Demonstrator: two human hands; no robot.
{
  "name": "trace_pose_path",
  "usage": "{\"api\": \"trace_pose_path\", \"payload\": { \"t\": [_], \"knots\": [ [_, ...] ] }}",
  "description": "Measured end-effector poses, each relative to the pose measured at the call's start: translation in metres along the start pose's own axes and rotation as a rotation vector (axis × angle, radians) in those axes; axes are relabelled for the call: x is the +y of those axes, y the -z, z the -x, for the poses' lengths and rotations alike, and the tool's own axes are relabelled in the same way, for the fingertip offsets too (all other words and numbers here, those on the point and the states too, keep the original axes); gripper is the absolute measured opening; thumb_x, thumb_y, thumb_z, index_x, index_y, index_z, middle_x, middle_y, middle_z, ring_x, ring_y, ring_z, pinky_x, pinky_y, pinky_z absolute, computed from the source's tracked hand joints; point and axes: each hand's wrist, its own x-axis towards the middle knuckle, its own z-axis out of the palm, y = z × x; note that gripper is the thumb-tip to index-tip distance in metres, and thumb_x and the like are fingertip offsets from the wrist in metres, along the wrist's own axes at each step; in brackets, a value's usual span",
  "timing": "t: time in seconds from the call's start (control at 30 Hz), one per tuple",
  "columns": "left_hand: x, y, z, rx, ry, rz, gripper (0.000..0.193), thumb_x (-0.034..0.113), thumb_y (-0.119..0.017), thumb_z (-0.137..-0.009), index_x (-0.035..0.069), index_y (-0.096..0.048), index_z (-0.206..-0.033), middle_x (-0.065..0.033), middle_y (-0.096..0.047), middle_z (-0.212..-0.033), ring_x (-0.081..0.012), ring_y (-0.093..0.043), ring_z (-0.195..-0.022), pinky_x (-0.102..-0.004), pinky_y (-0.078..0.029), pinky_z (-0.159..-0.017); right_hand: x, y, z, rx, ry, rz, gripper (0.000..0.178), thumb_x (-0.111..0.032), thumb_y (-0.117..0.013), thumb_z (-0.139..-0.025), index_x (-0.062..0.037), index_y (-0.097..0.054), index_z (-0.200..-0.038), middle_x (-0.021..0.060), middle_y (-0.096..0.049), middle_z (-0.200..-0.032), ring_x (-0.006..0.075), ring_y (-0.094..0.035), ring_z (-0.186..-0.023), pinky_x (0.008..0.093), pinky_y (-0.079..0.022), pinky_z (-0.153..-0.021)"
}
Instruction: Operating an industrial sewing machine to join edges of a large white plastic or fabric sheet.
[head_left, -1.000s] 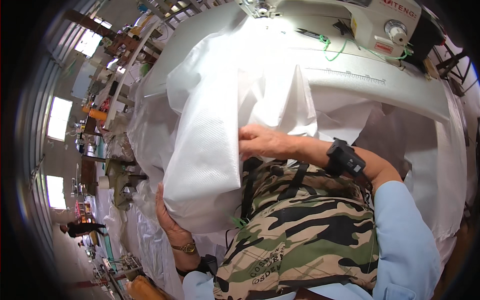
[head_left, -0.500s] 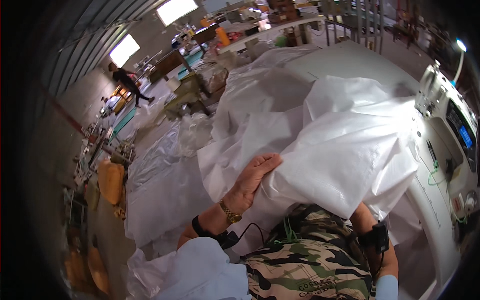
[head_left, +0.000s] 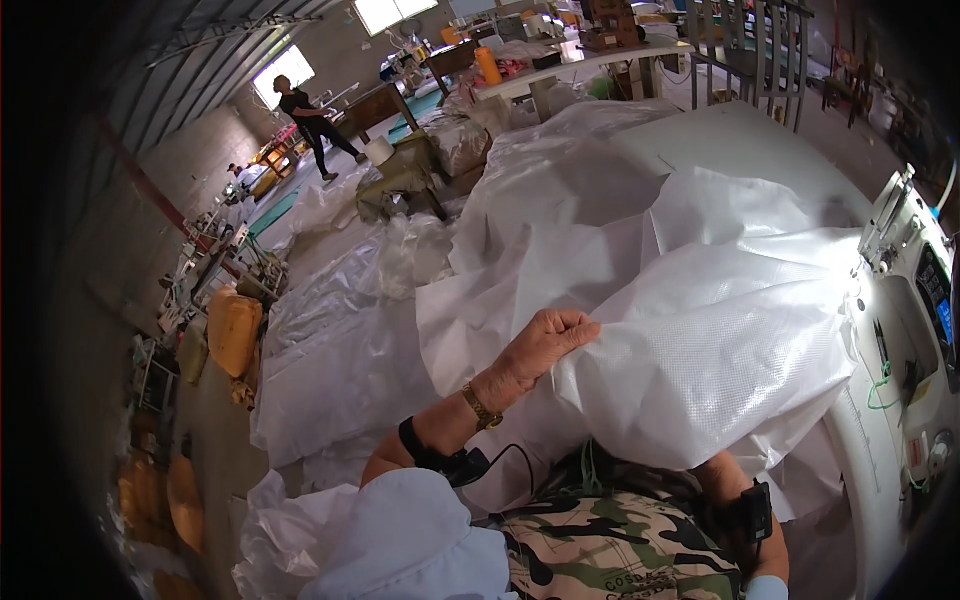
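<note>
A white woven-plastic sheet [head_left: 720, 350] spreads in broad folds from the wearer's lap across the pale worktable [head_left: 735, 148], its right end lying under the lit head of a white sewing machine [head_left: 890, 228]. More white sheeting [head_left: 335, 385] lies heaped to the left. Well beyond it stands a co-worker [head_left: 303, 118] in dark clothing. The wearer's camouflage apron [head_left: 610, 540] sits just below the sheet. The left hand [head_left: 540, 350] pinches the sheet's near edge between thumb and fingers — the right hand is hidden beneath it, so its grip cannot be told; only the right forearm [head_left: 722, 484] shows. Smaller still: a gold-coloured wristwatch [head_left: 483, 408] — and green thread [head_left: 882, 390] beside the machine.
</note>
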Motion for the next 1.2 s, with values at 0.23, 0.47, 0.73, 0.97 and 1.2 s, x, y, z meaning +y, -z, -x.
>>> {"api": "trace_pose_path", "payload": {
  "t": [0.23,0.47,0.73,0.97,1.2],
  "knots": [
    [-0.008,0.006,0.0,-0.003,0.016,0.032,0.022,0.024,-0.062,-0.096,0.005,-0.068,-0.086,0.0055,-0.064,-0.079,-0.0005,-0.055,-0.068,-0.018,-0.047,-0.063,0.002,0.003,0.007,0.002,0.021,-0.023,0.048,-0.019,-0.062,-0.093,0.0014,-0.046,-0.134,0.0146,-0.057,-0.129,0.0272,-0.056,-0.117,0.0399,-0.048,-0.099],
    [-0.006,0.006,-0.002,-0.002,0.042,0.045,0.022,0.024,-0.061,-0.097,0.005,-0.067,-0.087,0.0061,-0.063,-0.078,0.0003,-0.054,-0.068,-0.0173,-0.046,-0.063,-0.004,0.01,0.011,0.02,0.1,-0.02,0.048,-0.019,-0.062,-0.093,0.0017,-0.046,-0.134,0.0145,-0.057,-0.128,0.0273,-0.056,-0.116,0.0401,-0.049,-0.098],
    [-0.012,0.007,-0.003,-0.005,0.032,0.024,0.023,0.025,-0.061,-0.097,0.006,-0.065,-0.085,0.0069,-0.062,-0.077,0.0007,-0.053,-0.067,-0.017,-0.045,-0.061,-0.009,-0.001,0.011,0.162,0.204,0.145,0.047,-0.026,-0.058,-0.094,0.0025,-0.049,-0.13,0.0125,-0.059,-0.125,0.0276,-0.058,-0.113,0.0417,-0.048,-0.097],
    [-0.013,0.011,-0.005,0.013,0.061,0.044,0.021,0.024,-0.062,-0.096,0.006,-0.066,-0.086,0.0065,-0.063,-0.078,-0.0002,-0.055,-0.068,-0.0176,-0.046,-0.063,0.001,0.007,0.012,0.222,0.025,0.094,0.047,-0.009,-0.068,-0.087,0.0032,-0.05,-0.129,0.0136,-0.058,-0.127,0.0262,-0.057,-0.113,0.0392,-0.046,-0.099],
    [-0.014,0.021,-0.018,0.057,-0.024,-0.118,0.021,0.024,-0.066,-0.093,0.004,-0.07,-0.086,0.0059,-0.064,-0.078,-0.0009,-0.055,-0.07,-0.0184,-0.046,-0.065,-0.002,0.014,0.022,0.201,0.076,0.35,0.028,-0.007,-0.065,-0.087,0.0043,-0.061,-0.113,0.0109,-0.066,-0.11,0.02,-0.063,-0.097,0.0326,-0.05,-0.088]
  ]
}}
